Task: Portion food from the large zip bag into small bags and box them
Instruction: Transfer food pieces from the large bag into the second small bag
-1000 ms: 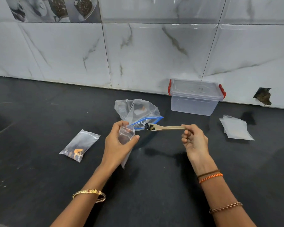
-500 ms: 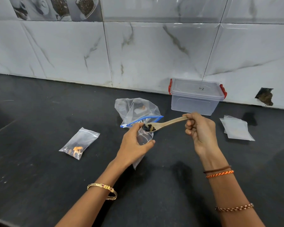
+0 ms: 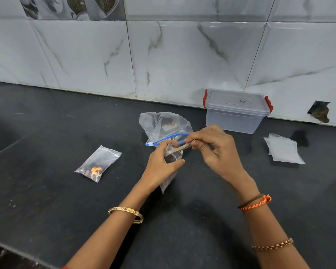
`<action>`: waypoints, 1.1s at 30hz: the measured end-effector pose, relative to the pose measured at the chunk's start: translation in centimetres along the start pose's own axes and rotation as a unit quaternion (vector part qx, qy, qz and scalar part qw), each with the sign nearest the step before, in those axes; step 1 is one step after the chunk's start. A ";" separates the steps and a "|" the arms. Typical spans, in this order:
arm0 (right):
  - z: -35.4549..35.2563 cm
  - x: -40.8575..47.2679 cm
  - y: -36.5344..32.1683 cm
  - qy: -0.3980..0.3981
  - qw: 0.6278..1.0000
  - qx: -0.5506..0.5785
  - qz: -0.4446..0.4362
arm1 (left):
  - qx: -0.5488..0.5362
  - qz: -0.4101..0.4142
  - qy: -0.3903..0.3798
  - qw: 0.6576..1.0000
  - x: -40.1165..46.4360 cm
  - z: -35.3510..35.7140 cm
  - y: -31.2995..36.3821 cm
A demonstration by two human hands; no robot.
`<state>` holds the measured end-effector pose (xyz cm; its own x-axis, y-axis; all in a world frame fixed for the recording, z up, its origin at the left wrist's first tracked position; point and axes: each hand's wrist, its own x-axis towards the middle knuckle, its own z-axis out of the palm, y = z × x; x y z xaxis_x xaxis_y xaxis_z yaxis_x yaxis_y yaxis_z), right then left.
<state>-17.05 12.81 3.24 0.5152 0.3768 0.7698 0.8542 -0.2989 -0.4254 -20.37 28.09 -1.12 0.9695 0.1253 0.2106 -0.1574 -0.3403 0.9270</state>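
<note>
Small clear plastic zip bag (image 3: pixel 172 158) held upright above the dark stone counter (image 3: pixel 47 191), mouth up, lower end hanging below the palm. Left hand (image 3: pixel 161 167) wraps it, grip closed around the upper part with thumb and fingers holding the mouth apart. Dark food visible inside the small bag near its top. Wooden spoon (image 3: pixel 180 148) tilted down into the bag mouth, bowl end inside; handle pinched in the right hand (image 3: pixel 217 150), grip closed on it with fingertips. Just behind the hands, the large clear zip bag with a blue slider seal (image 3: pixel 163 125) sits crumpled on the counter, mouth toward the hands, a few dark and pale pieces visible within. To the left, apart from the hands, a filled small clear bag holding orange and dark pieces (image 3: pixel 98 164) lies flat on the counter. To the right, a loose stack of empty small clear bags (image 3: pixel 283 149) lies flat. Behind, against the white marbled wall tiles (image 3: pixel 182 55), a translucent plastic box with red side clips (image 3: pixel 237 110) stands with its lid on. Gold bangle (image 3: pixel 126 213) on left wrist; orange and brown thread bands (image 3: pixel 254 202) on right wrist.
</note>
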 end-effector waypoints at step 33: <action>2.3 -2.0 3.2 0.248 0.666 0.364 0.602 | -0.076 -0.042 0.197 0.976 2.8 -6.1 -0.5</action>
<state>-15.16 13.15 -0.78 0.9253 -0.1428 -0.3513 -0.2556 0.4495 -0.8559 -18.71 34.32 0.92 0.8374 0.5062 0.2062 -0.1351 -0.1739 0.9755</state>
